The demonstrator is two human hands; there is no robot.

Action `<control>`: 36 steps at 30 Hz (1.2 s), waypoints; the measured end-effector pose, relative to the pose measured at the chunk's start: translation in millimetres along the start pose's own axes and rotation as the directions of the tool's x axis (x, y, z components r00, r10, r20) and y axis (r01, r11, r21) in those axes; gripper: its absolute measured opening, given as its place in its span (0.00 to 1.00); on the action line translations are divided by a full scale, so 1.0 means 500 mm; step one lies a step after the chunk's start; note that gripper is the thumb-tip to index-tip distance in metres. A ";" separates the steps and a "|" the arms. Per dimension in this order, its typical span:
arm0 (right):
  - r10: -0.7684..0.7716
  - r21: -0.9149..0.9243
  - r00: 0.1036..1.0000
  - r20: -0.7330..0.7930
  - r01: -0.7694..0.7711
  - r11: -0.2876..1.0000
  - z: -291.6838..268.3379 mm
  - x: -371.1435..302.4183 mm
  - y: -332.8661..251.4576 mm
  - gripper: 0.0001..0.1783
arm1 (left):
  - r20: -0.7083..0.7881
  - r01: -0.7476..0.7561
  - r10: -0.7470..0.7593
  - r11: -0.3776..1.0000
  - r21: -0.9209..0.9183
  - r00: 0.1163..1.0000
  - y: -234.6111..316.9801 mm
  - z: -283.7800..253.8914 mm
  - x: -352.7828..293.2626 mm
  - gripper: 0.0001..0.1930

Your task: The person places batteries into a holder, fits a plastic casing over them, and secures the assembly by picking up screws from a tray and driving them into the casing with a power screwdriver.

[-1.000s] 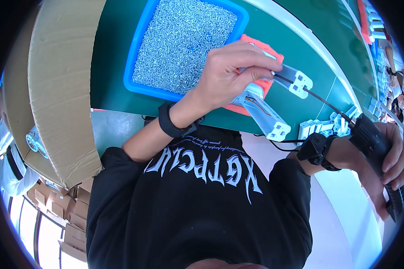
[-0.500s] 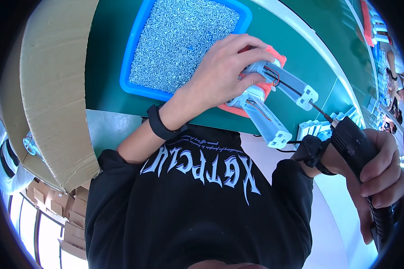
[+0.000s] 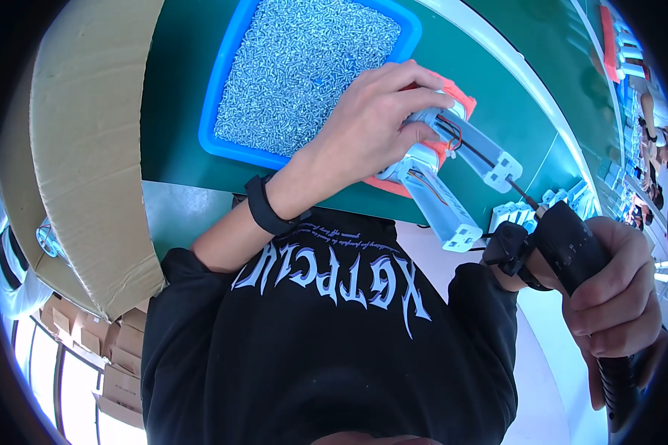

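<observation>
Black screwdriver (image 3: pixel 571 248), gripped in the right hand (image 3: pixel 617 293), runs its thin shaft into a pale blue case (image 3: pixel 488 145); the left hand (image 3: pixel 375 115) holds that case's other end, over orange padding (image 3: pixel 460 90) on the green desk (image 3: pixel 531 104).

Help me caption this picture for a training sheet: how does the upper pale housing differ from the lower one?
The left hand holds the upper housing, while no hand touches the lower housing. The bit of the black screwdriver enters the end of the upper housing; nothing is inserted in the end of the lower housing.

Both are long and pale, with wires showing inside and holes in the end.
</observation>
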State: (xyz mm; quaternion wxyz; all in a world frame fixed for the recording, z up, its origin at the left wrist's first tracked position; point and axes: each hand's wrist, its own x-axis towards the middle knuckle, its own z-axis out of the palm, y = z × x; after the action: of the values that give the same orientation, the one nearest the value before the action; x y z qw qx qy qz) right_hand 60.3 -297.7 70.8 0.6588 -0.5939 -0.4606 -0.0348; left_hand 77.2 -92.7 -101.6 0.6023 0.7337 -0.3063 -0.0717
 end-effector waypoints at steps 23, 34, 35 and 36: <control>0.768 0.571 0.367 -0.525 -0.517 0.638 -0.117 -0.260 -0.012 0.21 | 0.324 -0.316 0.239 0.925 0.211 0.915 0.069 -0.075 0.012 0.21; 0.710 0.331 0.192 -0.678 -0.783 0.528 0.126 -0.280 0.203 0.19 | 0.152 0.342 -0.322 0.688 -0.640 0.934 0.067 -0.081 0.025 0.22; 0.724 0.371 0.195 -0.661 -0.754 0.542 0.125 -0.284 0.200 0.20 | 0.046 0.204 -0.233 0.720 -0.663 0.971 0.100 -0.087 0.058 0.21; 0.709 0.361 0.201 -0.676 -0.748 0.557 0.116 -0.292 0.194 0.20 | -0.054 0.065 -0.137 0.731 -0.679 0.989 0.142 -0.090 0.109 0.19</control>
State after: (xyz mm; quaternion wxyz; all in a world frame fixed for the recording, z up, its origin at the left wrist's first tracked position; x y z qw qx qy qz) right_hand 1.4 -295.5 -104.0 0.7073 -0.6772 0.2016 0.0211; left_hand 116.4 -90.2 -9.7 0.8370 0.4835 -0.1884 -0.1735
